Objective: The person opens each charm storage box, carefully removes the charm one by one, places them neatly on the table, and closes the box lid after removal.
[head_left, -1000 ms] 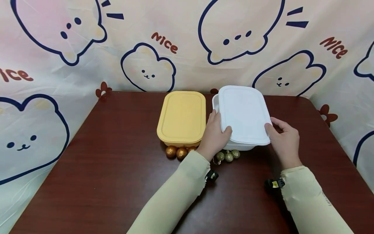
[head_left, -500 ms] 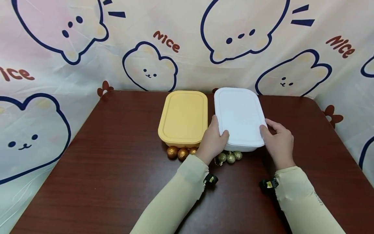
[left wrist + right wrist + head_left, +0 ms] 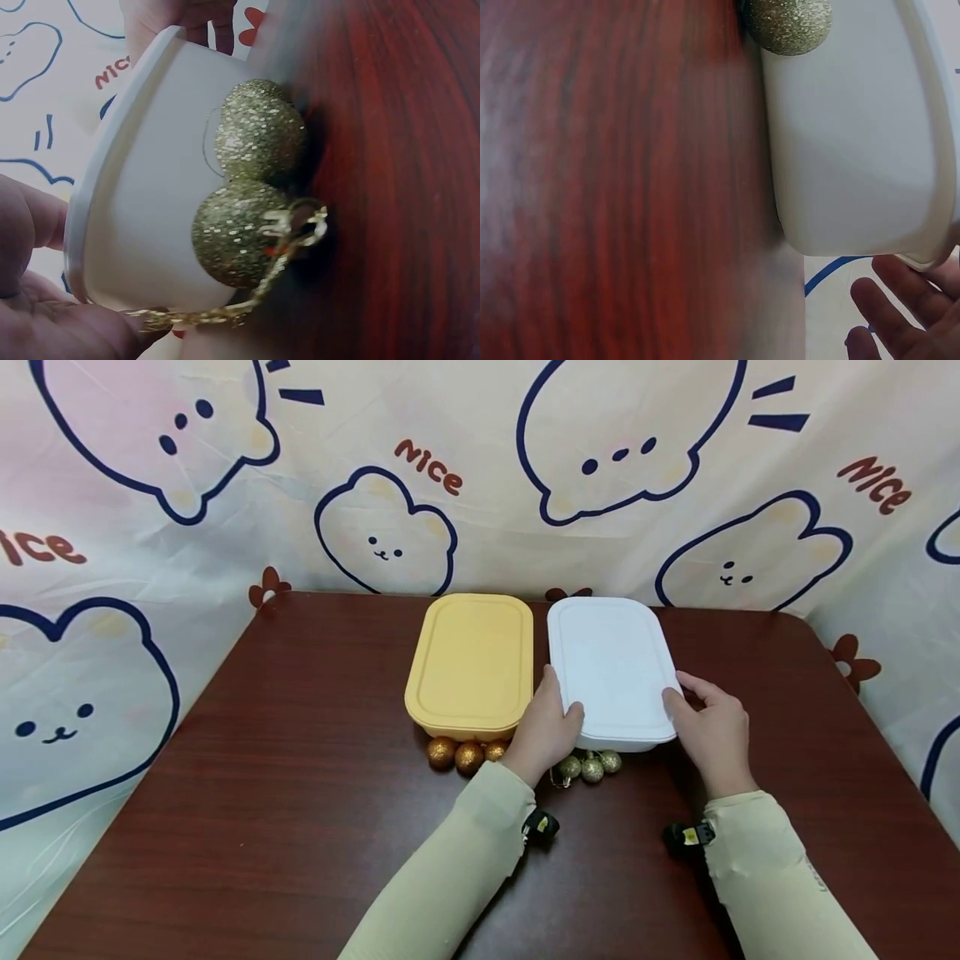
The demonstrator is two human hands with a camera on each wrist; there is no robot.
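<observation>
A white lid [image 3: 611, 664] covers the white plastic box [image 3: 618, 746], whose side wall shows in both wrist views. At the lid's left edge my left hand [image 3: 543, 735] holds on, thumb at the near corner and fingers along the side. My right hand [image 3: 712, 735] pinches the right edge, thumb on top; several of its fingers [image 3: 881, 304] spread below the rim in the right wrist view. Glittery pale-gold balls [image 3: 592, 768] lie against the box's front, one with a gold cord loop [image 3: 262, 289]. Whether the lid sits fully pressed on cannot be told.
Close to the left stands a yellow box with its lid on [image 3: 472, 664]. Copper-gold glitter balls [image 3: 469, 757] lie in front of it, partly behind my left hand. The dark red-brown table [image 3: 300, 793] ends at a printed cloth [image 3: 480, 460] behind.
The white lid, first tilted and offset to the right with the box's left rim showing, has come left and down over the box, then slightly toward me. Both hands have moved with it.
</observation>
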